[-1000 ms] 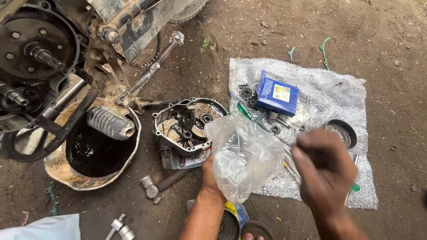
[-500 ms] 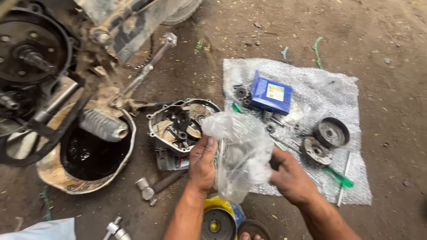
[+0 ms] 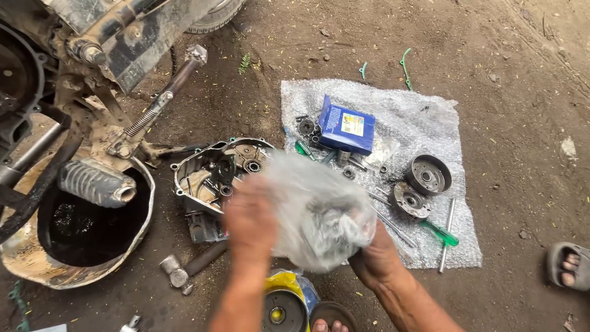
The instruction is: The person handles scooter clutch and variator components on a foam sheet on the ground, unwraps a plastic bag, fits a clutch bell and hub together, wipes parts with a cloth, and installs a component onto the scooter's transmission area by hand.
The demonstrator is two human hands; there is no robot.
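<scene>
Fingers [image 3: 249,215] grip crumpled clear plastic bag [image 3: 316,212].

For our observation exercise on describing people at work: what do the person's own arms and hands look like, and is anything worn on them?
Both forearms are bare: no sleeves, gloves, watch or rings show. The left hand is motion-blurred, so finer detail is unclear. The right hand and forearm look smudged with dark grime.

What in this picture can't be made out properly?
- Contents of the clear plastic bag: crumpled film hides them, head view.
- Left hand: motion-blurred; its grip on the bag is unclear.
- Right hand: fingers hidden under the bag.
- Engine: cut off by the left edge.
- Sandalled foot: cut off by the right edge.
</scene>
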